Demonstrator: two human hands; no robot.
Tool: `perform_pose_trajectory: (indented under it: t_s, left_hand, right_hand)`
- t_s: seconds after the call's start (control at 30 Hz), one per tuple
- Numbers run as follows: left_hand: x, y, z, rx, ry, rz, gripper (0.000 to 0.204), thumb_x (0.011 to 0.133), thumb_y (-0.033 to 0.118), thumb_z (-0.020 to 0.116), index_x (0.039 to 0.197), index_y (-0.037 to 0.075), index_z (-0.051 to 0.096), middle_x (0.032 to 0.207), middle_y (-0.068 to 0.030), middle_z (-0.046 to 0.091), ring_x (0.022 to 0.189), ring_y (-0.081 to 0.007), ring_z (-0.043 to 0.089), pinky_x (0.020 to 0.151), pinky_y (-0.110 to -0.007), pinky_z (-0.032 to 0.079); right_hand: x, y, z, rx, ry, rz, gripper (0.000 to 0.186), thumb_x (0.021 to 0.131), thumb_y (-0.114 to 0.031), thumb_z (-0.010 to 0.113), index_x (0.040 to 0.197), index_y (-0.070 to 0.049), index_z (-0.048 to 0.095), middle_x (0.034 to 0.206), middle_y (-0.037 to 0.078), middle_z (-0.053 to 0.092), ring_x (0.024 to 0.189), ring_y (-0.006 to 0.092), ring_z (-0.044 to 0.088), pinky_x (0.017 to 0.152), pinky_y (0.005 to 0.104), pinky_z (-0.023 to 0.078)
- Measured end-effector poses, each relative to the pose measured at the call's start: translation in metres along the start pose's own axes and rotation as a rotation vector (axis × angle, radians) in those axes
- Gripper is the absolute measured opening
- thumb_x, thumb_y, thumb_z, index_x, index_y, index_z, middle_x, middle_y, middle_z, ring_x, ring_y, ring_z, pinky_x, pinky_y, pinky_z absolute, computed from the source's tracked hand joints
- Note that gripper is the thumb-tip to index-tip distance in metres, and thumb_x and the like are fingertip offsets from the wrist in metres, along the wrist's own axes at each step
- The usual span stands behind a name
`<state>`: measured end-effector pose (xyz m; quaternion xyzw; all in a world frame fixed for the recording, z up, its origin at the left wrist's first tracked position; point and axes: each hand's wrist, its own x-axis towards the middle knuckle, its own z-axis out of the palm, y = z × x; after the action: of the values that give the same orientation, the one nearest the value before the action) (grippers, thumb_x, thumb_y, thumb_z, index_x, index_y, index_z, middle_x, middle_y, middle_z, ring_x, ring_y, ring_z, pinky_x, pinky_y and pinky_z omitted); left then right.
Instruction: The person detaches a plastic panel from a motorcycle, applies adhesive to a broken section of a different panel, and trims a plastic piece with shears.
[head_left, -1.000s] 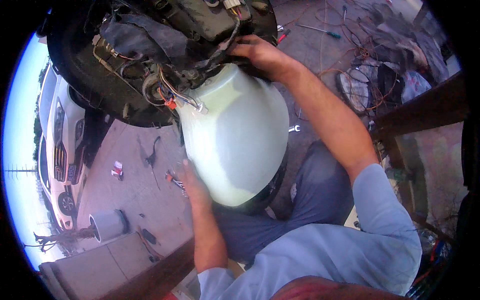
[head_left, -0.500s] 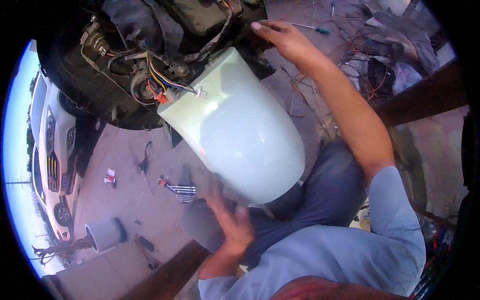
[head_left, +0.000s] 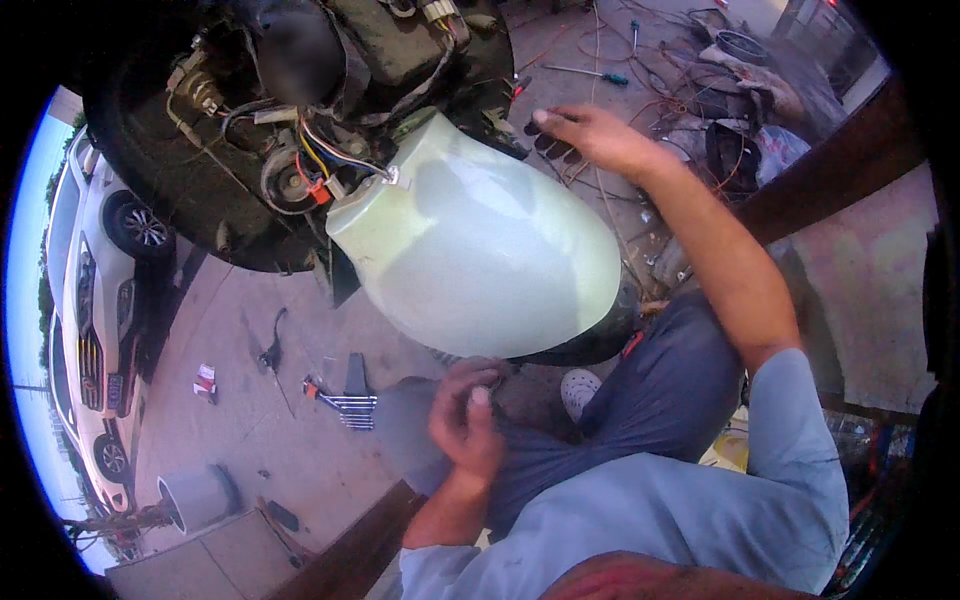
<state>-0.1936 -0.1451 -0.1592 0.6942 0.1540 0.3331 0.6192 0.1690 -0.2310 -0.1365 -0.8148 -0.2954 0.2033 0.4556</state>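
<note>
Pale glossy shell [head_left: 490,250] sits approx mid-view, narrow end up vs. the dark grimy housing [head_left: 215,170] at its 10 to 11 o'clock; wire bundle [head_left: 318,145] w/ orange plug [head_left: 319,191] by its edge, abt 10. L hand [head_left: 467,415] at 6 o'clock, nr lower rim, fingers curled, thumb off to side; can't tell if touching. R hand [head_left: 592,137] betw 1 & 2, clear of shell, fingers half-bent, slightly apart; can't tell if holding anything. Spanners [head_left: 357,412] on ground, approx 7.
</note>
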Motion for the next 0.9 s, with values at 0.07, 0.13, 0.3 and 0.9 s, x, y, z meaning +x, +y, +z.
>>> perform_pose_trajectory:
  t_s: [0.07, 0.13, 0.3, 0.9]
  left_hand:
    - [-0.001, 0.003, -0.005, -0.021, 0.100, -0.086, 0.025, 0.094, 0.018, 0.052, 0.095, -0.005, 0.062, 0.103, -0.0208, 0.066, 0.097, -0.0290, 0.063, 0.090, -0.040, 0.048]
    - [-0.001, 0.003, -0.015, -0.082, 0.234, -0.212, 0.024, 0.094, 0.019, 0.052, 0.094, -0.003, 0.062, 0.103, -0.0197, 0.066, 0.095, -0.0286, 0.063, 0.090, -0.040, 0.049]
    - [-0.007, 0.007, -0.035, -0.241, 0.467, -0.250, 0.023, 0.094, 0.022, 0.053, 0.099, 0.000, 0.060, 0.109, -0.0173, 0.063, 0.089, -0.0231, 0.062, 0.076, -0.032, 0.050]
    - [0.033, 0.047, -0.088, 0.069, 0.525, 0.047, 0.026, 0.094, 0.011, 0.050, 0.115, -0.006, 0.051, 0.126, -0.0211, 0.055, 0.125, -0.0313, 0.050, 0.110, -0.044, 0.037]
  right_hand:
    - [-0.013, -0.024, 0.015, -0.058, -0.082, 0.008, 0.067, 0.096, -0.058, 0.048, 0.125, 0.001, 0.061, 0.110, 0.018, 0.068, 0.103, 0.0289, 0.062, 0.090, 0.0373, 0.048]
    - [-0.028, -0.039, 0.019, -0.137, -0.083, -0.013, 0.073, 0.095, -0.062, 0.043, 0.129, 0.000, 0.058, 0.116, 0.028, 0.065, 0.113, 0.0399, 0.060, 0.097, 0.0440, 0.046]
    - [-0.062, -0.093, 0.020, -0.454, -0.099, -0.089, 0.077, 0.094, -0.064, 0.043, 0.139, -0.002, 0.047, 0.099, 0.032, 0.065, 0.096, 0.0459, 0.064, 0.085, 0.0493, 0.050]
    - [-0.049, -0.099, 0.020, 0.359, 0.114, -0.341, 0.052, 0.088, -0.033, 0.073, 0.124, 0.001, 0.059, 0.072, 0.008, 0.065, 0.058, 0.0117, 0.059, 0.052, 0.0279, 0.049]
